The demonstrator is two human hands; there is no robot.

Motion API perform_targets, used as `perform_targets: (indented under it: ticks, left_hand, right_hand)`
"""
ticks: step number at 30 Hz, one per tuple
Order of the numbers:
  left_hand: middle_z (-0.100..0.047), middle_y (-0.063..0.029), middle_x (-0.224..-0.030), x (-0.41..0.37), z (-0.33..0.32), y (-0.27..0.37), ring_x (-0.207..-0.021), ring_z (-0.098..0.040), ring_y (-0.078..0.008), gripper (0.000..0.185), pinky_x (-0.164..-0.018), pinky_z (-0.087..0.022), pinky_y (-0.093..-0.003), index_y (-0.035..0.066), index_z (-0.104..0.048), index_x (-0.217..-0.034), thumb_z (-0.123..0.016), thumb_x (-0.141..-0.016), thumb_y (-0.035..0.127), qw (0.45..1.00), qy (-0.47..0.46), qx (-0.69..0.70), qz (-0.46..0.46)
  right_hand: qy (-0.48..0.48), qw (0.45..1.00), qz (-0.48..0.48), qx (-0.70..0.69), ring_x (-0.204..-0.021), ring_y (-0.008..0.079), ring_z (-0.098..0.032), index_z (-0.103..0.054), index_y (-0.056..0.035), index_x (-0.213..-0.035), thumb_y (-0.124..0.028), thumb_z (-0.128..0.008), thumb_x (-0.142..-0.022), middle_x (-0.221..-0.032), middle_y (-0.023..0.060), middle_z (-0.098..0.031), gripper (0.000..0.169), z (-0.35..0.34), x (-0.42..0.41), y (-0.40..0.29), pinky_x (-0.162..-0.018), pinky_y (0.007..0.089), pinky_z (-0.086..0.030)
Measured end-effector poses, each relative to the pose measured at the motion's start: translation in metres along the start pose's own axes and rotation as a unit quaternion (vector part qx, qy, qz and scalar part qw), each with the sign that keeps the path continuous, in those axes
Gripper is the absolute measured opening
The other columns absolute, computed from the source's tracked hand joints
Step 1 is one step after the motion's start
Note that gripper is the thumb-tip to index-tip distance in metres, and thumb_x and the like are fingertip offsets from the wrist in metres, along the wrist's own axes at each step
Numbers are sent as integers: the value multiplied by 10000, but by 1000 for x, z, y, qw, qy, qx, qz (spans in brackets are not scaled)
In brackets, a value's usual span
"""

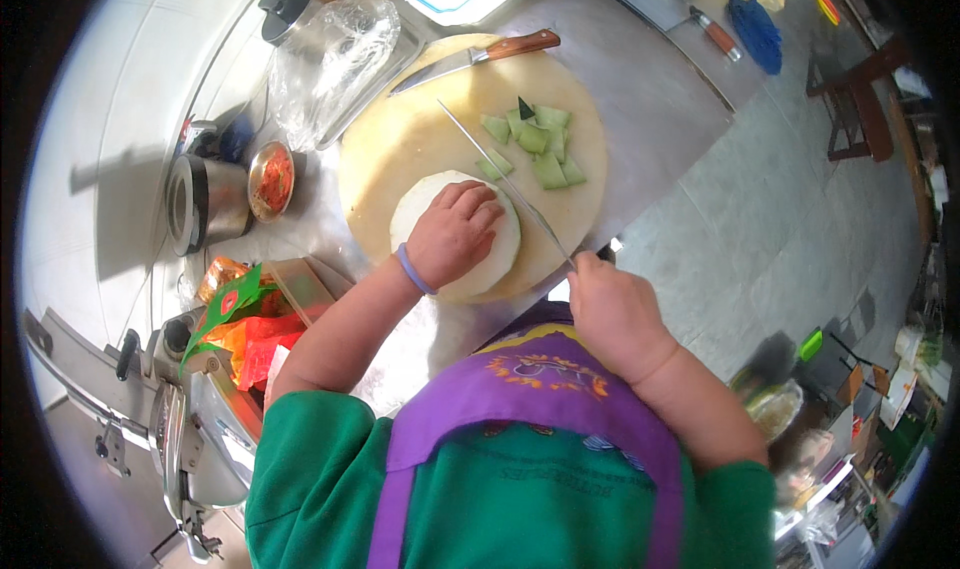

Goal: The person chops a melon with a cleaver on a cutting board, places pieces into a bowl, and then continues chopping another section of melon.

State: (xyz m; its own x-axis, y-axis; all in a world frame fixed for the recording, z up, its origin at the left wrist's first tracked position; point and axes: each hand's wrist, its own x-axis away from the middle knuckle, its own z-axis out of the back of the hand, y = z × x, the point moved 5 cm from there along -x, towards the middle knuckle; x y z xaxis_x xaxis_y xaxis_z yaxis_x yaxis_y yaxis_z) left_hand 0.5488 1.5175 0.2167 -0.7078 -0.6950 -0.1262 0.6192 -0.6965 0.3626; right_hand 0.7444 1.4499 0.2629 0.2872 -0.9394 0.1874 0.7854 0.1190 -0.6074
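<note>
My left hand [459,231] lies on top of a round, white-fleshed piece of melon [420,201], its fingers curled over the surface. Thin green rind shows along the melon's right side. My right hand [619,310] grips a knife [517,188]; the handle is hidden in my fist. Its blade slants up and left, just beside the melon. Both melon and blade are over a round, pale cutting board [367,171]. Several flat pieces of green rind [551,137] are loosely piled on the board beyond the blade.
A second knife [480,57] with a wooden handle lies at the board's far edge. To the left are a clear plastic bag [330,66] on a metal tray, a bowl of red food [271,181], a lidded metal container [206,205] and colourful packets [259,329].
</note>
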Motion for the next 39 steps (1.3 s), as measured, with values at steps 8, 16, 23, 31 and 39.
perform_targets:
  ticks: [8, 16, 23, 31, 39]
  left_hand:
    - [-586, -121, -1162, -7, -4, -4, -1112, -532, -323, 347, -954, -462, -403, 56, -630, -1088, -676, -745, 81, 998, -33, -24, -40]
    - [-587, -125, -1175, -4, -5, -9, -1110, -537, -322, 391, -961, -459, -410, 58, -631, -1116, -671, -728, 69, 998, -18, 0, -67]
    - [-589, -114, -1170, -3, -4, -9, -1105, -542, -312, 399, -950, -470, -395, 55, -633, -1122, -671, -725, 61, 998, 12, 20, -56]
    - [-488, -189, -1337, 7, 6, -30, -1227, -472, -380, 637, -1029, -423, -426, 69, -545, -1278, -739, -672, 78, 993, -67, 92, -14]
    - [-354, -254, -1447, 20, 20, -61, -1312, -395, -431, 1020, -1116, -362, -430, 85, -278, -1496, -759, -597, 44, 975, -154, 89, 133]
  right_hand:
    - [-10, 999, -29, 11, -659, 357, -661, -519, -2, -856, -60, -525, -867, -725, 197, -635, 60, -18, 18, -15, -582, 439, -531]
    - [-73, 995, -74, 16, -702, 396, -666, -540, 21, -849, -97, -535, -902, -720, 229, -648, 129, -3, 2, -19, -627, 475, -535]
    - [-72, 995, -67, 0, -793, 442, -670, -568, 46, -846, -23, -476, -845, -784, 291, -654, 115, -6, -29, -22, -713, 509, -535]
    - [0, 997, -70, -34, -821, 449, -652, -587, 28, -880, -127, -498, -913, -815, 279, -655, 182, -37, -70, -2, -741, 519, -518]
    - [54, 989, -73, -115, -788, 440, -638, -576, 8, -889, -250, -529, -961, -821, 242, -658, 272, -43, -54, 31, -704, 527, -506]
